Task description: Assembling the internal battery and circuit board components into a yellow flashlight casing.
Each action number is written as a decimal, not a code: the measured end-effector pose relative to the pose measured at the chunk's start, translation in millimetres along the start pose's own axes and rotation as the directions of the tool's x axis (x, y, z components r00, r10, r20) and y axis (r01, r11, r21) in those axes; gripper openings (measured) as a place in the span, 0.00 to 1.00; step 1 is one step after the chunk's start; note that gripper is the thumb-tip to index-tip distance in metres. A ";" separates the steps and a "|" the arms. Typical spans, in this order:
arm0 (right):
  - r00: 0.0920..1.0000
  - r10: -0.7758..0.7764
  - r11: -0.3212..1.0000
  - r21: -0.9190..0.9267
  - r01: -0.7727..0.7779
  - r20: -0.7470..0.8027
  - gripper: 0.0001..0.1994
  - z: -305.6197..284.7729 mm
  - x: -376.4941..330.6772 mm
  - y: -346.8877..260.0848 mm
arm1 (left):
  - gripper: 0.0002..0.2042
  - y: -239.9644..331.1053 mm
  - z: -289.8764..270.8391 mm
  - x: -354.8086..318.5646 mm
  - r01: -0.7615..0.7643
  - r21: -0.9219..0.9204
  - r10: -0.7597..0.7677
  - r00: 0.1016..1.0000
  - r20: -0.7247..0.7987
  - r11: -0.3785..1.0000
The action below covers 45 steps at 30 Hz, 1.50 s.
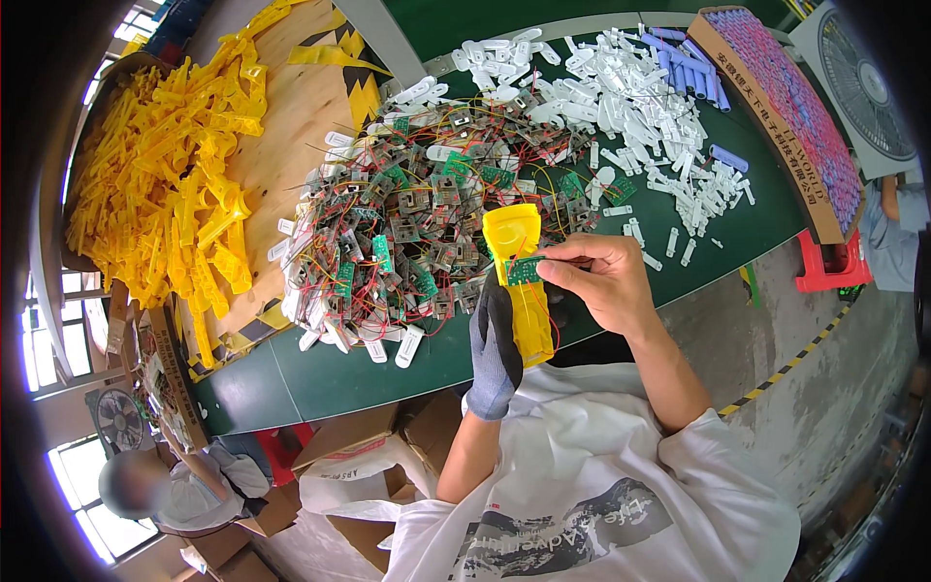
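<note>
**Seating a green circuit board into a yellow plastic shell**

We are looking down from a head-worn camera at our own two hands, working above the near edge of a dark green worktable. Our left hand, wearing a grey knit glove, is wrapping closed around the lower part of a bright yellow moulded plastic housing, holding it upright with its wider end pointing away from us. Our bare right hand is pinching a small green printed circuit board between thumb and forefinger and pressing it against the front face of the housing, about halfway up. Both hands are meeting on the same piece, close in front of our chest.

To do this well, we are judging that the gloved grip should be keeping the shell steady while the bare fingertips are guiding the board squarely, not tilted, so it sits flat. Thin red and yellow wires seem to be trailing from the board; we are thinking they should be staying clear of the seat rather than getting trapped beneath it.

Just beyond our hands, a large tangled heap of circuit boards with red and yellow wires is lying on the table. Farther right, a scatter of small white plastic parts is spreading out, beside a long cardboard box of purple cylindrical cells. At far left, a pile of yellow plastic mouldings is resting on a wooden board.
</note>
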State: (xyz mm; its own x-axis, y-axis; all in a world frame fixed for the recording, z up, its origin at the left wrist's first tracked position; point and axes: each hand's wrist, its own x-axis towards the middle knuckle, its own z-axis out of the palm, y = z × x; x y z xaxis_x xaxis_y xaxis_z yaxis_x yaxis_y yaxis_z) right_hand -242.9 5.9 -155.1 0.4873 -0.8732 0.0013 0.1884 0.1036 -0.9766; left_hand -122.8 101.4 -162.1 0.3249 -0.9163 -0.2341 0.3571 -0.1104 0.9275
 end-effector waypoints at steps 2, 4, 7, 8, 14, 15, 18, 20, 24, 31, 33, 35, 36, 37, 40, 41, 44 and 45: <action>1.000 -0.006 1.000 -0.001 0.006 -0.011 0.07 0.1 -0.9 0.7 | 0.21 0.7 -1.6 0.1 0.007 0.010 -0.007 1.000 0.024 1.000; 1.000 -0.011 1.000 -0.003 0.011 -0.020 0.07 0.0 -1.8 0.6 | 0.20 -3.7 -5.3 1.0 0.041 -0.060 -0.038 0.997 0.063 0.997; 1.000 0.022 0.999 -0.027 -0.023 -0.014 0.07 0.0 -3.4 0.3 | 0.18 6.9 -4.3 -1.5 0.040 -0.112 -0.026 0.992 0.125 0.993; 1.000 0.012 0.999 -0.032 -0.012 -0.017 0.07 0.9 -4.2 0.5 | 0.18 11.3 -0.7 -1.4 0.041 -0.114 -0.027 0.992 0.125 0.993; 0.996 0.010 0.999 -0.040 -0.013 -0.086 0.09 12.1 -7.9 5.1 | 0.11 -1.9 9.4 2.9 -0.102 -0.037 0.095 0.985 -0.146 0.994; 0.995 -0.025 0.992 -0.124 0.013 -0.098 0.08 11.6 -6.2 3.8 | 0.11 -4.0 9.2 5.4 -0.105 -0.044 0.098 0.985 -0.143 0.993; 0.984 -0.105 0.941 -0.333 0.053 -0.141 0.07 18.6 -8.2 -1.9 | 0.11 0.9 6.4 4.2 -0.109 -0.051 0.102 0.987 -0.121 0.993; 0.994 -0.103 0.907 -0.414 0.078 -0.039 0.08 14.4 -5.6 1.0 | 0.09 4.2 11.5 6.3 -0.136 -0.035 0.129 0.978 -0.166 0.990; 0.992 -0.125 0.836 -0.538 0.109 0.006 0.10 13.2 -5.8 1.8 | 0.08 3.3 11.5 9.7 -0.120 -0.050 0.111 0.982 -0.155 0.992; 0.991 -0.130 0.839 -0.528 0.127 0.031 0.10 19.6 -7.0 10.2 | 0.10 -3.3 15.6 5.0 -0.388 0.523 0.522 0.843 -0.131 0.759; 0.992 -0.129 0.857 -0.502 0.115 0.007 0.11 25.7 -10.2 9.0 | 0.10 -1.1 13.0 2.3 -0.298 0.293 0.359 0.915 -0.184 0.909; 0.992 -0.124 0.859 -0.501 0.108 0.002 0.11 25.6 -9.8 13.1 | 0.10 0.6 10.7 5.6 -0.155 0.045 0.161 0.973 -0.164 0.987; 0.992 -0.129 0.858 -0.501 0.110 -0.004 0.11 24.7 -9.6 15.1 | 0.10 -2.3 10.7 7.4 -0.149 0.045 0.154 0.974 -0.166 0.988; 0.991 -0.133 0.858 -0.501 0.112 -0.006 0.11 25.3 -10.9 15.7 | 0.10 -5.4 9.4 6.9 -0.184 0.062 0.192 0.967 -0.168 0.981; 0.972 -0.236 0.843 -0.496 0.205 0.001 0.11 25.4 -10.1 14.3 | 0.10 -5.7 8.9 4.8 -0.215 0.034 0.217 0.963 -0.162 0.976; 0.989 -0.148 0.888 -0.438 0.143 0.023 0.11 23.4 -9.5 10.5 | 0.10 -3.7 8.5 4.6 -0.207 -0.013 0.202 0.966 -0.161 0.978; 0.997 -0.077 0.940 -0.330 0.081 0.025 0.12 15.5 -6.4 0.0 | 0.10 -4.0 5.9 8.7 -0.195 0.056 0.201 0.964 -0.171 0.979; 0.989 -0.126 0.906 -0.397 0.145 0.072 0.12 8.1 -5.8 -10.0 | 0.11 0.2 9.8 0.8 -0.167 -0.057 0.157 0.975 -0.155 0.984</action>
State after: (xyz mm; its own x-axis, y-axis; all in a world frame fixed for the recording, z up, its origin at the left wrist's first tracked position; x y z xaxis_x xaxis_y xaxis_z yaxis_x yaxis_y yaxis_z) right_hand -240.7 13.7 -143.6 0.5195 -0.8429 0.1402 -0.0973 -0.2214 -0.9703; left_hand -131.0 96.9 -159.3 0.5082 -0.8517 -0.1281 0.3470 0.0663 0.9355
